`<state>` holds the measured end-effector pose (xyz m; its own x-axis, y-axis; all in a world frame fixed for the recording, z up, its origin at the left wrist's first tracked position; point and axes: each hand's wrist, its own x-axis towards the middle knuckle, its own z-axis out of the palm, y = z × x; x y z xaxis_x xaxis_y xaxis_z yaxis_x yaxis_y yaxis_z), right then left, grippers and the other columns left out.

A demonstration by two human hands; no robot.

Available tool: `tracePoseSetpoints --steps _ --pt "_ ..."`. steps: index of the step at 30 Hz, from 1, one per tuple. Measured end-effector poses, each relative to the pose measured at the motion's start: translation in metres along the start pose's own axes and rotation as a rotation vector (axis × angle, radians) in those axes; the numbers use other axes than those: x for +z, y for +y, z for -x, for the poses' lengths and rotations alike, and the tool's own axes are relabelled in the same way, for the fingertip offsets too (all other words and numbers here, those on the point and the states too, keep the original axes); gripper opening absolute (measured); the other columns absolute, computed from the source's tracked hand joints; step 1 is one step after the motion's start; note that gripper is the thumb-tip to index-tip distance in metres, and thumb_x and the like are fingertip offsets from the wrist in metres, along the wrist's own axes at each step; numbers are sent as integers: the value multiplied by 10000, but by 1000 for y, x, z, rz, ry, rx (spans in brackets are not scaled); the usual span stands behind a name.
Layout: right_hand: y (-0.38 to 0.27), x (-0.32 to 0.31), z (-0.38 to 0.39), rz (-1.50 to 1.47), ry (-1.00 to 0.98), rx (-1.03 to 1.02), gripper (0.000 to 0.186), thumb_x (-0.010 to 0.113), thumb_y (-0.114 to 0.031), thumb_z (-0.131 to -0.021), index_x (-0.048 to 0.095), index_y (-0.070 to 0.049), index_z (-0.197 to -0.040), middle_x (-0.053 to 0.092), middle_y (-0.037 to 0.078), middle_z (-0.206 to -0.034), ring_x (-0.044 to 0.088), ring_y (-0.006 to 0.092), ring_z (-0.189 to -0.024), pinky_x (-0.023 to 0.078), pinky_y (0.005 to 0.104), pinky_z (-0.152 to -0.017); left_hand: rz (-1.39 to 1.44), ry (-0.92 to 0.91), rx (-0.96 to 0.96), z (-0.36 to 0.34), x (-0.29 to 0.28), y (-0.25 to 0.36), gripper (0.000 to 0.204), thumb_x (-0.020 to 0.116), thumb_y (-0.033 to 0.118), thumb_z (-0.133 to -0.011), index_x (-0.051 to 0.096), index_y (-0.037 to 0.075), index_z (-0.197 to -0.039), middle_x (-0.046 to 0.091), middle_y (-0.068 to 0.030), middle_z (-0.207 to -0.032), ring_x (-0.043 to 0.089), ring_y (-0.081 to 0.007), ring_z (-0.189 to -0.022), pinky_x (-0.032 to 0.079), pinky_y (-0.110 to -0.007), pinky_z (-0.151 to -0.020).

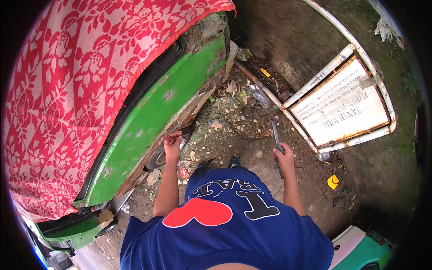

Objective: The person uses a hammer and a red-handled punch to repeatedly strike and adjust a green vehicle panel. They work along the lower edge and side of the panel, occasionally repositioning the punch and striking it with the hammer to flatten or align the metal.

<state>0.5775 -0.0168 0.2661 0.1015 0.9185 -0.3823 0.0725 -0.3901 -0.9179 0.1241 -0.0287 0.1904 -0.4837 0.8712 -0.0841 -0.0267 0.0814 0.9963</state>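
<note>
With the middle of the view as the clock's centre, the right hand (284, 158) is gripping a metal tool (276, 130) between 3 and 4 o'clock, thumb and fingers clamped on its lower part, while its shiny length is pointing towards 12 from the hand. The left hand (172, 139) is hovering or resting at 9 o'clock, just beside the lower edge of a green panel (162, 92), its fingers curling inward; a dark shape is showing at the fingertips, and I cannot tell whether they are closing on it or whether the hand is touching the panel. The panel is stretching from 8 to 12, its paint wearing patchy, with a red floral cloth (85, 94) draping over it on the outer side. A wheel (159, 158) is sitting under it at 8. A white, rusting sign (339, 110) is leaning between 2 and 3, a yellow scrap (333, 182) is lying near 4, and a blue shirt (216, 240) is filling 6.
</note>
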Motion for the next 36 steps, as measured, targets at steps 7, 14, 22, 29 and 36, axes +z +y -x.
tracePoseSetpoints --steps 7,14,22,29,36 --pt "-25 11 -40 21 -90 59 279 662 -128 -881 590 17 -1108 556 6 -660 525 81 -534 427 253 -451 -106 -2 32 -3 -4 7 116 631 -78 -841 679 3 -909 692 -94 -1092 628 -145 -995 487 -269 -876" --pt "-47 36 -51 -15 -77 17 273 666 -135 -886 589 26 -1093 554 13 -646 514 87 -508 420 253 -452 -46 -53 -8 -58 22 -11 113 608 -92 -838 661 -10 -894 683 -102 -1051 634 -157 -1004 489 -272 -900" --pt "-45 37 -71 10 5 101 317 666 -110 -887 569 41 -1149 564 14 -653 509 80 -497 412 238 -448 -286 -316 281 -125 97 -26 142 581 -115 -751 606 11 -810 666 -108 -1015 642 -269 -1053 473 -359 -929" --pt "-24 32 -142 20 -69 208 297 661 -98 -887 565 21 -1142 549 7 -670 512 73 -517 423 233 -445 -402 -289 318 -164 137 -58 207 577 -177 -741 576 17 -811 647 -118 -1066 629 -286 -1062 456 -331 -935" --pt "-15 31 -233 122 -258 266 424 717 -138 -853 572 56 -1202 559 7 -696 518 72 -539 435 240 -466 -313 -47 321 -194 169 -92 204 565 -176 -722 571 14 -796 655 -107 -1018 634 -258 -1002 487 -337 -873"
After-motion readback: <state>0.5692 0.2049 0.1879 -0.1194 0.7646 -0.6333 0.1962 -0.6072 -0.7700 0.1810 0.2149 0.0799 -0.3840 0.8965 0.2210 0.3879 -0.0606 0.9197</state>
